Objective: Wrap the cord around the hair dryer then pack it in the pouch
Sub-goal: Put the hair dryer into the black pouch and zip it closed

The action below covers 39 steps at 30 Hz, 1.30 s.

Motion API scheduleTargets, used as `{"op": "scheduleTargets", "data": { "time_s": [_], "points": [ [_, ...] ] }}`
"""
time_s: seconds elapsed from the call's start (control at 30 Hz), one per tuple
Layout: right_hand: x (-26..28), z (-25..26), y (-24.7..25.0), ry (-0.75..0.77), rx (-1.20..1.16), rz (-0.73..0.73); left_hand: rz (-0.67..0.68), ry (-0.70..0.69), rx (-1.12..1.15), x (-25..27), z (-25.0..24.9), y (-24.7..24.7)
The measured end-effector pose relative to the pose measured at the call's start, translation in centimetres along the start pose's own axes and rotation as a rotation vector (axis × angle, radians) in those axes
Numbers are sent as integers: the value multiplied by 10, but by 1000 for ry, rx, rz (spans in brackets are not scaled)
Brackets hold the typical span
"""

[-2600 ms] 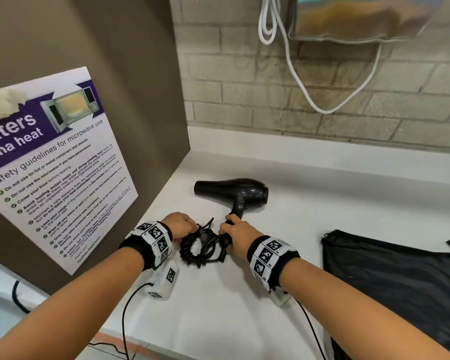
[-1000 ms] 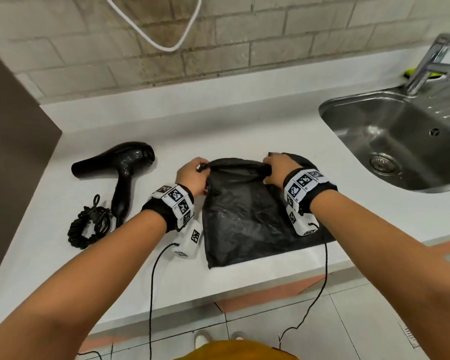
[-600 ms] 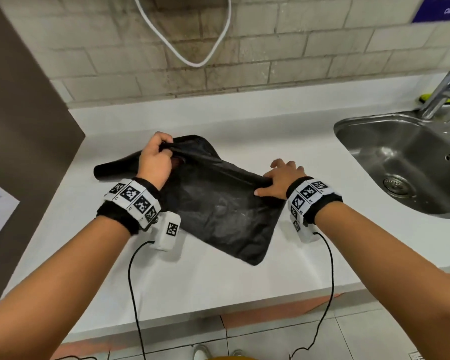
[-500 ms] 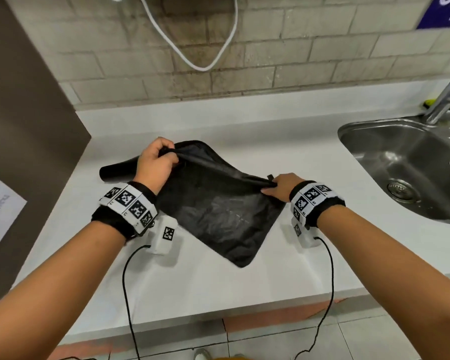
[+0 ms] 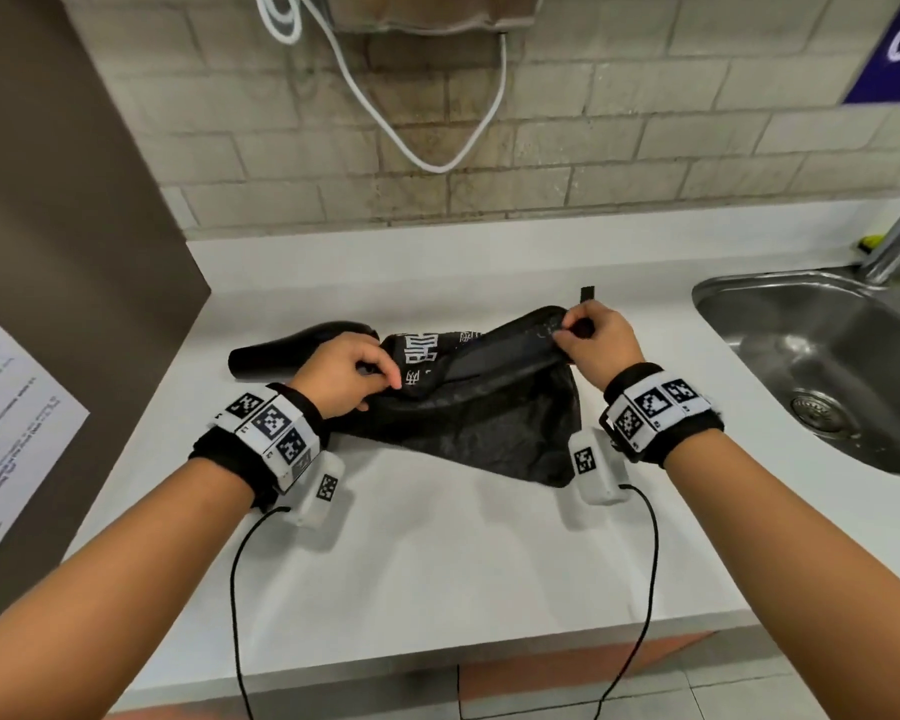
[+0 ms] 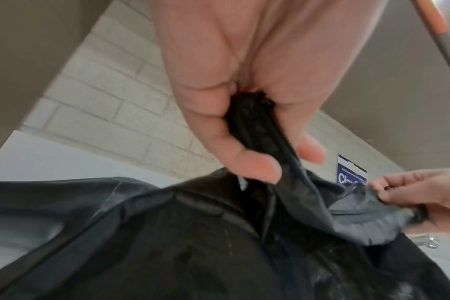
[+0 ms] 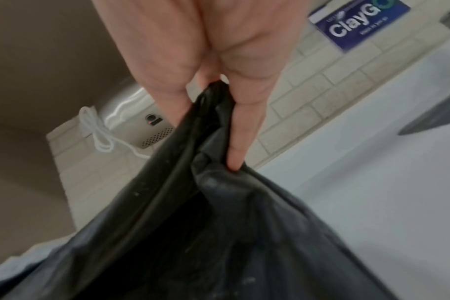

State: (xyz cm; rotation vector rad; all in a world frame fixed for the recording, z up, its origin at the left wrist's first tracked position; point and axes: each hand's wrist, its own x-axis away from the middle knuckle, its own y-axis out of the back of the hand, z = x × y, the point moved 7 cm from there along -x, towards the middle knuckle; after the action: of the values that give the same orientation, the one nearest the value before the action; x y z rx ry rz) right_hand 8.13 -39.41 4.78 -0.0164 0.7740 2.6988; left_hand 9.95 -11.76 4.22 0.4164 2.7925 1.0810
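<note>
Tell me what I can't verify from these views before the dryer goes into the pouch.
- Hair dryer: the head view shows only its nozzle end; the left hand and pouch cover the rest.
- Cord: hidden in every view, so the wrap cannot be checked.
- Pouch interior: dark and blurred in both wrist views.
- Pouch print: too small and creased to read.
- Right hand fingers hide the rim they pinch.

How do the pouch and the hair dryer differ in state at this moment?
The pouch is held up at its top edge by the left hand and the right hand; the hair dryer lies untouched on the counter. The pouch is limp and creased, the hair dryer rigid and glossy. Both are black.
</note>
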Motion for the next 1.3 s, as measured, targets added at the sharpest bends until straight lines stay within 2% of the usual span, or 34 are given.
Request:
{"op": "scheduleTargets", "data": {
  "time_s": [0.03, 0.13, 0.23, 0.3, 0.37, 0.43, 0.53, 0.63, 0.7, 0.8, 0.9, 0.97, 1.03, 1.13, 1.2, 1.3],
  "points": [
    [1, 2, -1, 57, 86, 19, -26, 30, 27, 0, 2, 3],
    [10, 9, -3, 145, 231, 93, -250, 80, 74, -5, 8, 23],
    [12, 7, -12, 118, 365, 203, -329, 7, -64, -5, -1, 30],
    [11, -3, -16, 27, 472, 252, -251, -84, -169, -4, -12, 23],
    [9, -15, -13, -55, 540, 248, -99, -112, -198, -2, -17, 12],
    [7, -15, -9, -43, 520, 184, 22, -63, -255, -2, -14, 1],
    [7, -4, -5, 38, 355, 80, 151, 41, -437, -3, -4, -15],
    [9, 6, 0, 100, 172, -29, 202, 120, -547, -6, 3, -23],
    [12, 15, 2, 148, 42, -76, 97, 175, -465, -9, 2, -19],
    [20, 24, -5, 223, -16, -30, -230, 208, -195, -15, 0, 2],
    [25, 19, -20, 236, 177, 65, -536, 83, -35, -12, -13, 23],
    [25, 10, -24, 184, 368, 54, -587, -42, -89, -4, -28, 24],
    [23, 4, -18, 83, 533, 9, -495, -129, -241, 2, -42, 12],
    [13, -1, -10, -42, 622, -30, -211, -58, -564, 13, -39, -23],
    [3, -2, -9, -49, 491, -56, -93, -52, -661, 24, -32, -43],
    [-6, -4, -4, -57, 173, -166, 53, -140, -503, 33, -21, -66]
  ]
}}
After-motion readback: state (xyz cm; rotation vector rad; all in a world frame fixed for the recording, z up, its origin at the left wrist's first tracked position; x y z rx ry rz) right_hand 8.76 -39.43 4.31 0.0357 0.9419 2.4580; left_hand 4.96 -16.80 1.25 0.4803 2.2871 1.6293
